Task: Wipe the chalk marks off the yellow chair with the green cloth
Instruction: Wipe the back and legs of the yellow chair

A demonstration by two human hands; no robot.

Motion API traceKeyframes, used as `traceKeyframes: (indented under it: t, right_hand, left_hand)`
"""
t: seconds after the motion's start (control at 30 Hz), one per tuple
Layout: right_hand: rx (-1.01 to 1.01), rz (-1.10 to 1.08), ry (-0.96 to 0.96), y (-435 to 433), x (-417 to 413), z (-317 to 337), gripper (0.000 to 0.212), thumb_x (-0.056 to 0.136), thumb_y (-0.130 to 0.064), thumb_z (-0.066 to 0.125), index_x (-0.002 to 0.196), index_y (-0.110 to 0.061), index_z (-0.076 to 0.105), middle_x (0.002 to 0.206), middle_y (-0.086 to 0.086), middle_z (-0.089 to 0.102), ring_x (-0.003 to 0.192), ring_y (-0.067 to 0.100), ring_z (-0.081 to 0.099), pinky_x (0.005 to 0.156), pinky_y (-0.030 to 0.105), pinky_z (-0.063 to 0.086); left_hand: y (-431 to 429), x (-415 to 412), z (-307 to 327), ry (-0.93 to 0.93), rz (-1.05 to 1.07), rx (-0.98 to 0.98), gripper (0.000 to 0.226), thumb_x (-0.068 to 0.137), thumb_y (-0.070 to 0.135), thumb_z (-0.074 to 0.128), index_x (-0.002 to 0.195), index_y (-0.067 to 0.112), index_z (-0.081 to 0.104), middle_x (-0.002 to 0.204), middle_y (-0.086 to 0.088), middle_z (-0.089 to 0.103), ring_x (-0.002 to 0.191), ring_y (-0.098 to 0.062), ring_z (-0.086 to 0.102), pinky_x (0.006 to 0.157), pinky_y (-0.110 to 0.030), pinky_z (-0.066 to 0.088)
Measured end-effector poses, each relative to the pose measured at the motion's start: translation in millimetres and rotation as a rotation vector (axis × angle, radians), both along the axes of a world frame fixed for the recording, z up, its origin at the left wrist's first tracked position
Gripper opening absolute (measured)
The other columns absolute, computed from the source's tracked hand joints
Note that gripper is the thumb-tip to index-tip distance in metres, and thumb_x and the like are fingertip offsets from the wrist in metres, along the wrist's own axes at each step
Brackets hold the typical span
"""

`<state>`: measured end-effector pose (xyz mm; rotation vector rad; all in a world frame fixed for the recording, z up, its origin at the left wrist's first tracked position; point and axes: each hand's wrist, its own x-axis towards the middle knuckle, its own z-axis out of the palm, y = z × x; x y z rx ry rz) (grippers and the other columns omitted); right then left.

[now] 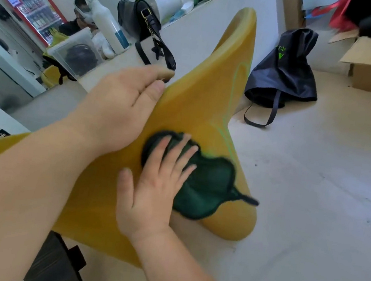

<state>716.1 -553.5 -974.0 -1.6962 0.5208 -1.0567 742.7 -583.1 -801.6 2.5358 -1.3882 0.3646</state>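
Fingers (160, 153) of your right hand (153, 190) are straight and spread, pressing flat on the green cloth (206, 186). Yellow chair (199, 99) is tilted across your view. Your left hand (123, 103) grips its edge, thumb on the yellow face, other fingers curled behind. Dark bag (285, 68) sits on the floor near the chair's far end. Cloth lies bunched mid-chair, one tail trailing right. Green chalk marks (224, 124) run just above the cloth.
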Motion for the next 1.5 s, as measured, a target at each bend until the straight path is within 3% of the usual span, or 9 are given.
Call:
traceKeyframes:
  t: [0.17, 0.4, 0.53, 0.73, 0.87, 1.0, 1.2, 1.4, 1.5]
  right_hand:
    - [0.032, -0.044, -0.056, -24, 2, 5, 0.069, 0.096, -0.071, 0.006, 0.155, -0.045, -0.020, 0.168, -0.003, -0.023, 0.153, 0.028, -0.026, 0.120, 0.060, -0.012]
    - [0.102, -0.234, -0.140, -100, 17, 27, 0.066, 0.098, -0.066, 0.018, 0.158, -0.041, 0.007, 0.171, 0.000, 0.002, 0.157, 0.034, 0.003, 0.117, 0.071, 0.010]
    - [0.223, -0.239, 0.060, -70, 15, -29, 0.065, 0.093, -0.075, 0.002, 0.155, -0.055, -0.002, 0.171, 0.001, 0.002, 0.156, 0.034, -0.002, 0.118, 0.070, 0.001]
    - [0.407, -0.176, 0.158, -54, 6, -57, 0.070, 0.090, -0.072, 0.015, 0.152, -0.054, -0.012, 0.170, 0.007, -0.005, 0.155, 0.034, -0.014, 0.117, 0.070, -0.001]
    - [0.205, -0.093, -0.035, -44, 2, 26, 0.078, 0.090, -0.078, 0.003, 0.157, -0.041, -0.016, 0.169, 0.005, -0.018, 0.153, 0.032, -0.025, 0.119, 0.060, -0.016]
    - [0.049, -0.136, -0.001, -64, 7, -10, 0.073, 0.091, -0.077, 0.004, 0.155, -0.049, -0.013, 0.171, 0.003, -0.010, 0.156, 0.032, -0.015, 0.120, 0.064, -0.008]
    - [0.625, -0.078, 0.307, -76, -6, -87, 0.077, 0.084, -0.077, 0.009, 0.155, -0.051, -0.006, 0.171, 0.000, -0.008, 0.155, 0.034, -0.012, 0.119, 0.069, 0.005]
    - [0.226, -0.019, -0.029, -70, -5, 2, 0.084, 0.088, -0.081, -0.001, 0.160, -0.038, -0.007, 0.171, -0.005, -0.010, 0.155, 0.020, -0.020, 0.122, 0.049, -0.017]
    - [0.099, -0.021, -0.075, -89, -1, 0, 0.074, 0.092, -0.077, 0.002, 0.158, -0.044, -0.009, 0.170, -0.010, -0.011, 0.156, 0.018, -0.015, 0.123, 0.050, -0.012]
  left_hand:
    - [4, 2, -6, -0.012, -0.022, 0.015, 0.036, 0.107, 0.034, 0.037, 0.139, 0.036, 0.055, 0.128, 0.018, 0.062, 0.117, -0.001, 0.053, 0.088, -0.010, 0.034]
    - [2, 4, -9, -0.034, -0.011, 0.032, 0.035, 0.108, 0.035, 0.034, 0.135, 0.037, 0.056, 0.118, 0.015, 0.061, 0.105, -0.004, 0.052, 0.081, -0.018, 0.039]
    - [3, -2, -12, -0.189, -0.001, 0.046, 0.044, 0.104, 0.037, 0.031, 0.143, 0.029, 0.051, 0.131, 0.004, 0.062, 0.121, -0.018, 0.054, 0.097, -0.034, 0.042]
    - [5, 0, -10, -0.117, 0.018, 0.044, 0.039, 0.107, 0.034, 0.034, 0.141, 0.032, 0.053, 0.131, 0.006, 0.061, 0.117, -0.011, 0.051, 0.093, -0.030, 0.038]
    - [2, -6, -12, -0.169, 0.026, 0.034, 0.041, 0.105, 0.035, 0.033, 0.140, 0.028, 0.054, 0.131, 0.001, 0.063, 0.118, -0.019, 0.055, 0.092, -0.031, 0.039]
    - [2, -6, -12, -0.169, 0.024, 0.032, 0.040, 0.106, 0.034, 0.033, 0.140, 0.027, 0.055, 0.132, 0.001, 0.063, 0.119, -0.019, 0.054, 0.091, -0.031, 0.037]
    - [3, -3, -11, -0.142, 0.007, 0.053, 0.044, 0.104, 0.035, 0.032, 0.140, 0.026, 0.054, 0.129, 0.002, 0.063, 0.117, -0.016, 0.053, 0.093, -0.033, 0.039]
    - [4, -2, -9, -0.087, -0.045, 0.027, 0.043, 0.104, 0.036, 0.036, 0.144, 0.032, 0.051, 0.124, 0.004, 0.063, 0.115, -0.015, 0.055, 0.095, -0.038, 0.046]
    - [5, -2, -7, -0.070, -0.091, 0.034, 0.043, 0.104, 0.035, 0.039, 0.146, 0.035, 0.048, 0.119, 0.002, 0.064, 0.112, -0.016, 0.056, 0.093, -0.039, 0.049]
